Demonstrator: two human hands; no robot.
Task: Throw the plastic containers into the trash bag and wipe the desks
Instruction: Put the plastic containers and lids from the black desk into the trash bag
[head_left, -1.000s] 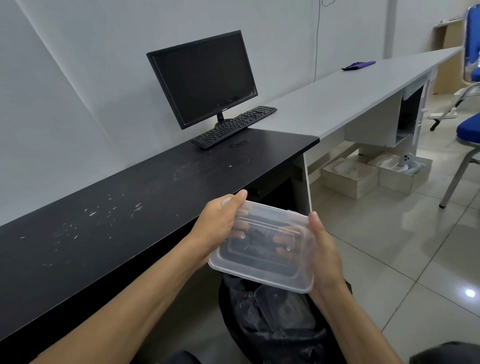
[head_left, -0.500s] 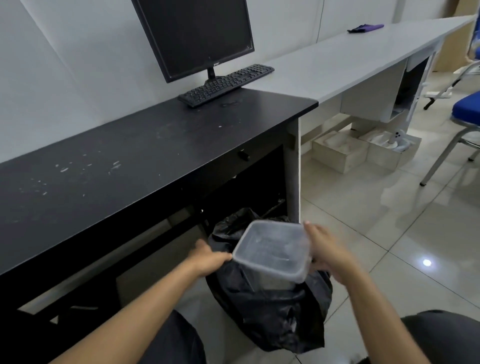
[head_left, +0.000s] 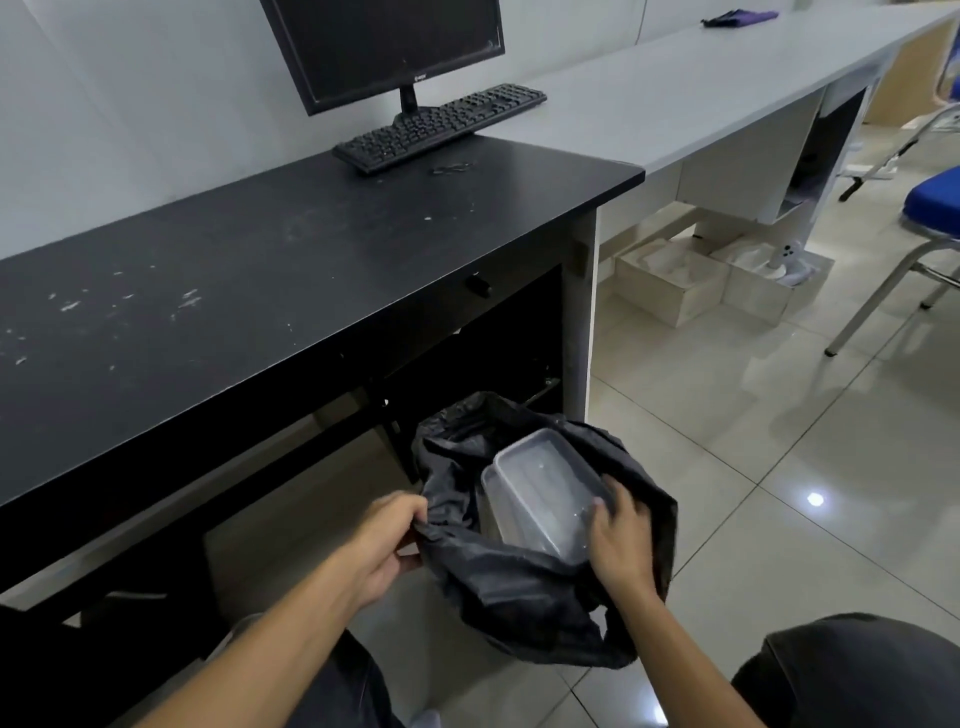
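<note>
In the head view, the clear rectangular plastic container (head_left: 543, 493) sat tilted in the mouth of the crumpled black plastic trash bag (head_left: 524, 582), which stood on the tiled floor just in front of the black desk (head_left: 249, 291). Most of the container was already below the bag's rim, though its upper face was in plain sight. The right hand (head_left: 621, 540) lay over the container's near corner, fingers bent against it, pressing or guiding it down; it had not let go. The left hand (head_left: 387, 545) was pinched closed on the bag's near-left edge, holding the mouth open.

No other plastic container lay on either desk top in this view, so the throwing-away part looked almost done, with this one only needing to drop fully inside; whether more containers waited out of frame could not be told.

The wiping looked untouched. The black desk carried pale specks and smears across its left half, beside the black monitor (head_left: 384, 47) and black keyboard (head_left: 441, 127). The long light grey desk (head_left: 701, 88) adjoining it looked bare apart from a purple cloth (head_left: 740, 18) at its far end, possibly the wiping rag. Neither hand held a cloth.
</note>
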